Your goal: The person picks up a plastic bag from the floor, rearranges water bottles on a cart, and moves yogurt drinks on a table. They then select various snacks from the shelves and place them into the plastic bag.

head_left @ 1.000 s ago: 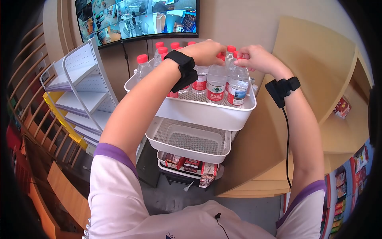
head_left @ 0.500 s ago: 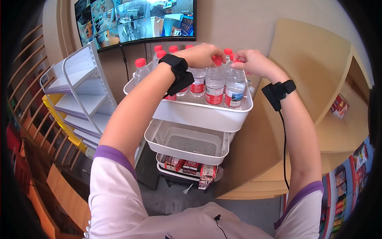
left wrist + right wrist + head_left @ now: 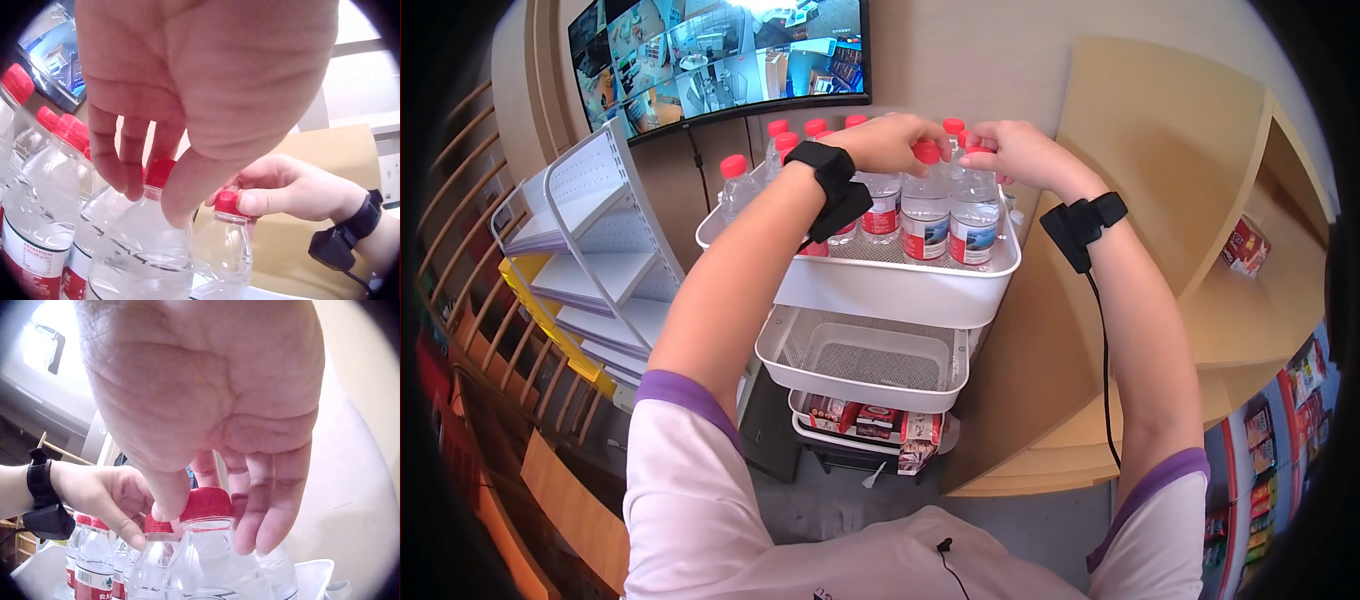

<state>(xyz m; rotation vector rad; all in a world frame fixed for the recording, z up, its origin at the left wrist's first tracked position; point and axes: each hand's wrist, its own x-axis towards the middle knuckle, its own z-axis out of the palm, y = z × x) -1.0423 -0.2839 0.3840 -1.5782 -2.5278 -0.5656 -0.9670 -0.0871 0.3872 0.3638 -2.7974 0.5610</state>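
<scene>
Two clear plastic water bottles with red caps stand side by side at the front right of the white top tray [image 3: 870, 290]. My left hand [image 3: 897, 143] grips the left bottle [image 3: 925, 205] by its cap, thumb on the near side in the left wrist view. On the right bottle [image 3: 975, 210], my right hand [image 3: 1022, 152] holds the cap [image 3: 206, 505] between thumb and fingers. Both bottles are upright, their landscape label pictures facing me. Several more water bottles [image 3: 880, 215] crowd the tray to the left, partly hidden by my left forearm.
Below is a white mesh middle tray [image 3: 860, 385], and a lower tray holds red packets [image 3: 878, 422]. A white shelf rack [image 3: 600, 262] stands left, a curved wooden cabinet [image 3: 1140, 200] right. A monitor [image 3: 730, 60] hangs on the wall behind.
The left bottle has turned under my left hand: its label showed red with lettering before and shows the landscape picture now. The whole view has shifted slightly; my right hand stays at its bottle's cap.
</scene>
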